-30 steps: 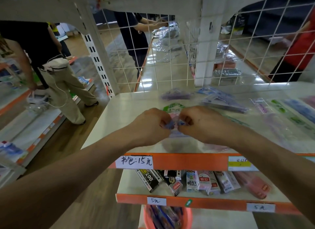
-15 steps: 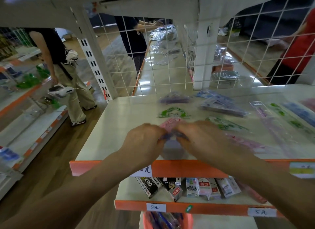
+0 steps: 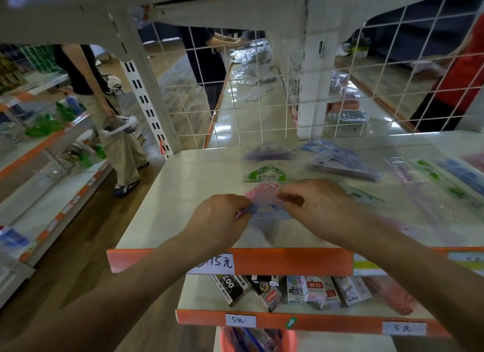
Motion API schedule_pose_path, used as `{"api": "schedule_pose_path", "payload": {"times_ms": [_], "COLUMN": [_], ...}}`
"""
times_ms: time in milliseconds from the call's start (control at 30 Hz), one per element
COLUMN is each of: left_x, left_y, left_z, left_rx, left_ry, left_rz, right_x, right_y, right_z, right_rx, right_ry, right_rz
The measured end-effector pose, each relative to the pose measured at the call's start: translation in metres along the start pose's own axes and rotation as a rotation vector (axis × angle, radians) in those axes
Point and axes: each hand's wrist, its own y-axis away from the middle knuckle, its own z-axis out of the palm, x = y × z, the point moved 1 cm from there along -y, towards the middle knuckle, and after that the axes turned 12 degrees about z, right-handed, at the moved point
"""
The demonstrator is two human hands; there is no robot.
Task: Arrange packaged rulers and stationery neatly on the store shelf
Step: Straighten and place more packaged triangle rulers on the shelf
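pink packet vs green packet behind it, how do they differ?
Print: the pink packet is pink, the green packet green.
Handling: left hand and right hand pinch the pink packet; the green packet lies untouched.
Place: pink packet nearer the shelf front, green packet farther back.
Both are flat, clear-wrapped.

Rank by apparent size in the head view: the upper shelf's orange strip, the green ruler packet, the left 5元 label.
Largest: orange strip
Then: green ruler packet
Smallest: left 5元 label
The packet lies farther back, so its true size is unsure.

wire grid [image 3: 246, 104], handwritten price label [image 3: 216, 263], person in beige trousers [image 3: 119, 147]
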Motion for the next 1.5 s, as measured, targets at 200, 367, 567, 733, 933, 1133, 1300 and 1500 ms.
{"api": "schedule_pose_path", "payload": {"times_ms": [200, 367, 567, 733, 933, 1133, 1300, 1500], "left_x": [0.002, -0.001, -0.003, -0.004, -0.006, -0.007, -0.004, -0.002], "left_y": [0.005, 0.000, -0.005, -0.012, -0.010, -0.003, -0.004, -0.006], "left_z": [0.011, -0.002, -0.012, -0.009, -0.016, -0.015, -0.014, -0.017], "left_rx": [0.070, -0.008, -0.165, -0.233, -0.337, -0.438, -0.427, -0.468], "left_ry": [-0.061, 0.134, 0.324, 0.272, 0.156, -0.053, -0.099, -0.087], "left_rz": [0.053, -0.114, -0.236, -0.241, -0.174, -0.031, 0.007, -0.013], "right_x": [-0.002, -0.001, -0.001, -0.007, -0.010, -0.011, -0.012, -0.010], "right_y": [0.000, 0.002, 0.002, 0.003, -0.001, -0.002, -0.004, -0.003], "right_z": [0.009, 0.004, 0.015, 0.016, 0.020, 0.016, 0.013, 0.011], "right_rx": [0.045, -0.054, -0.182, -0.196, -0.180, -0.219, -0.251, -0.267], "right_ry": [0.097, -0.014, -0.032, 0.058, 0.148, 0.181, 0.211, 0.201], "right_rz": [-0.050, 0.021, 0.065, 0.010, -0.025, -0.038, -0.064, -0.047]}}
